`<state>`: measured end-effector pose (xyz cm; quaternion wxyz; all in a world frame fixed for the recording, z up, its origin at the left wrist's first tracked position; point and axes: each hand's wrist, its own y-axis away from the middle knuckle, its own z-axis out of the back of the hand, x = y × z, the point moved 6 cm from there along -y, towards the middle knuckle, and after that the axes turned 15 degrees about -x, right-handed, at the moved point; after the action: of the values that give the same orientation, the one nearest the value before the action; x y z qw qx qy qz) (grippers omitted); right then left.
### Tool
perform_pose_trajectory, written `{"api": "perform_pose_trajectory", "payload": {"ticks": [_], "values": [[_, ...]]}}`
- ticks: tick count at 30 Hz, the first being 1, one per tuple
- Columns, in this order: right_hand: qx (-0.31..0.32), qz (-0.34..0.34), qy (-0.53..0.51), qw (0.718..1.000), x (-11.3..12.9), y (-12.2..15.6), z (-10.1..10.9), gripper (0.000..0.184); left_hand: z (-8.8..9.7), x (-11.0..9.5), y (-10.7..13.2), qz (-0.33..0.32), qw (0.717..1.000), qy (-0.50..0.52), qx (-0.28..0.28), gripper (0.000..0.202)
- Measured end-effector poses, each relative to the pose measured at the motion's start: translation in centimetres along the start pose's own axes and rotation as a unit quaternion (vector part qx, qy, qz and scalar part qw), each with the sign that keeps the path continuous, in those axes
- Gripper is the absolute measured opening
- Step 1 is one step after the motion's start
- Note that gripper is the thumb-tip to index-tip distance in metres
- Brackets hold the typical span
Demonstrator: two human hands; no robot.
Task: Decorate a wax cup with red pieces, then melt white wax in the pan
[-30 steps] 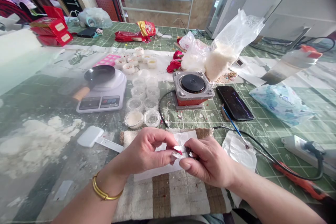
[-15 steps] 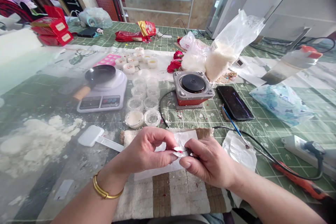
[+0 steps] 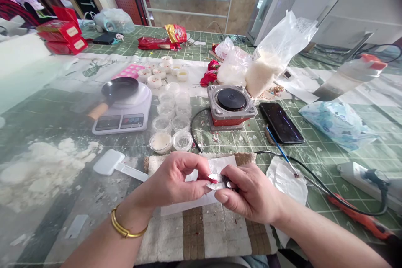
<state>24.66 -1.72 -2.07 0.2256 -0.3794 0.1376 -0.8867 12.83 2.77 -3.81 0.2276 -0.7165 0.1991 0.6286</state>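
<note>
My left hand (image 3: 180, 178) is closed in a pinch, its thumb and fingertips at a small red piece (image 3: 215, 181). My right hand (image 3: 251, 192) is wrapped round a small silver-jawed cutting tool (image 3: 221, 183) with a dark part near the fingers. The tool's two pale jaws are apart and lie around the red piece; its exact kind is mostly hidden by my fingers. Both hands are above a sheet of white paper (image 3: 176, 209), which lies on a brown and white striped towel (image 3: 213, 234).
Ahead are clear plastic cups (image 3: 161, 124), a small hot plate (image 3: 231, 104), and a kitchen scale (image 3: 138, 109) bearing a small pan (image 3: 120, 87). A white scoop (image 3: 109, 162) and white flakes (image 3: 47, 167) lie left. A phone (image 3: 281, 122), brush (image 3: 279, 147) and cable (image 3: 326, 192) are right.
The jaws of the tool in my right hand have spread wider apart around the red piece. Both hands stay in nearly the same place.
</note>
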Motion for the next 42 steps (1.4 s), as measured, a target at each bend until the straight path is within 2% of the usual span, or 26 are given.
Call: {"api": "perform_pose_trajectory", "payload": {"ticks": [16,24,31,42], "values": [[0.026,-0.011,0.019,0.999,-0.12,0.14,-0.01,0.034,0.15,0.39,0.03,-0.008,1.000,-0.027,0.001,0.008],[0.023,-0.010,0.010,1.000,-0.16,0.18,-0.04,0.034,0.10,0.19,0.03,-0.008,1.000,-0.013,-0.004,0.004],[-0.011,0.005,-0.002,1.000,-0.06,-0.06,0.23,0.035,0.02,-0.12,-0.07,0.009,1.000,0.021,-0.014,0.009],[0.004,0.007,-0.005,1.000,0.12,0.03,0.13,0.033,-0.07,-0.24,-0.08,-0.008,0.999,0.046,-0.008,0.004]]}}
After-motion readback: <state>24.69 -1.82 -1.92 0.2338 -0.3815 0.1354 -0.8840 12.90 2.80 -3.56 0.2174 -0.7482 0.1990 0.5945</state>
